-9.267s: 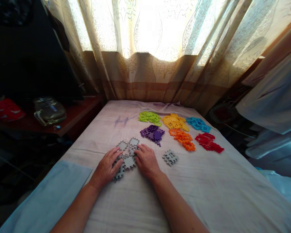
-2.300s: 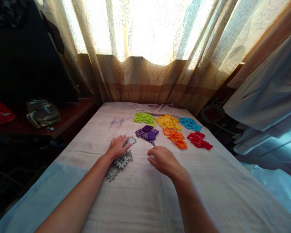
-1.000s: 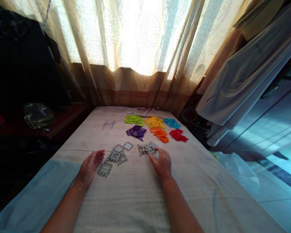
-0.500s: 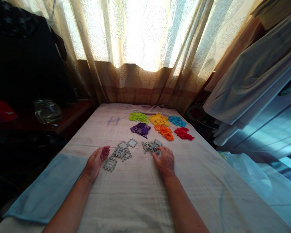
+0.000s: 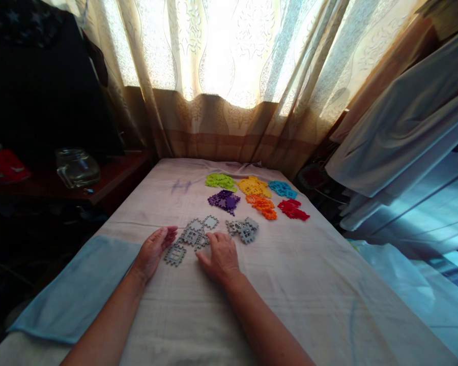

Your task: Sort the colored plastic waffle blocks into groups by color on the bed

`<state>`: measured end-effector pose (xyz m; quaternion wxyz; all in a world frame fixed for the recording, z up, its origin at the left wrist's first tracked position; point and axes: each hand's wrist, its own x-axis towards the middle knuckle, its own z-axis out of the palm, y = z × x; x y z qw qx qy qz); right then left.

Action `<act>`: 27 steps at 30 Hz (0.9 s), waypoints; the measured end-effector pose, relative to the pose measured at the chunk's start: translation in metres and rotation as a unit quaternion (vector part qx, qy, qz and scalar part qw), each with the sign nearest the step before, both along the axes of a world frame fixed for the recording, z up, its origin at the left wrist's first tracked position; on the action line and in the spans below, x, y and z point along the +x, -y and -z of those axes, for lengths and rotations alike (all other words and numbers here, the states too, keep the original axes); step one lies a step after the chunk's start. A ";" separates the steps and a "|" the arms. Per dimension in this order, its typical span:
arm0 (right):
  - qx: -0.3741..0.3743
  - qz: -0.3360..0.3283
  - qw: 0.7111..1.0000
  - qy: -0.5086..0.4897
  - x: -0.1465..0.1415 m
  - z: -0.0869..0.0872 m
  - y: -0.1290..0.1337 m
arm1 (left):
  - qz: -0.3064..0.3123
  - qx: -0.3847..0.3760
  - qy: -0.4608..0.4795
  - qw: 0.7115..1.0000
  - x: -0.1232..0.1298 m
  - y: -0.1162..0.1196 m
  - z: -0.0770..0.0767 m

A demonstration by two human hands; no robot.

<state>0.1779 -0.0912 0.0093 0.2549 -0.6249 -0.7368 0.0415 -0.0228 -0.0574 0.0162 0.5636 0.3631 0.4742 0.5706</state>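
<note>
Grey notched tiles, two clusters on a pale cloth (image 5: 282,300): larger cluster (image 5: 191,236) between the hands, smaller cluster (image 5: 247,232) beyond the right hand (image 5: 222,258). Left hand (image 5: 152,252): lay open, fingers loosely bent. Right hand: was open, thumb spread, at the larger cluster's edge; contact was unclear.

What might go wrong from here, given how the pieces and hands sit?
1. Right grip is at the edge of the overlapping grey tiles; moving one might drag its neighbours.
2. The orange pile crowds the yellow pile; a bump could mix colours.
3. The wrinkled sheet lies under every pile; a tug might shift them.
</note>
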 end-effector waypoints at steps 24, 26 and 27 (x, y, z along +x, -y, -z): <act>0.095 0.134 0.986 -0.005 0.066 0.014 -0.010 | 0.013 -0.001 -0.028 1.000 -0.001 -0.001 0.000; 0.089 0.138 0.986 -0.002 0.066 0.015 -0.010 | 0.009 -0.005 -0.024 1.000 0.000 -0.001 -0.001; 0.086 0.141 0.986 -0.001 0.066 0.015 -0.010 | 0.008 -0.008 -0.022 1.000 0.000 -0.001 -0.001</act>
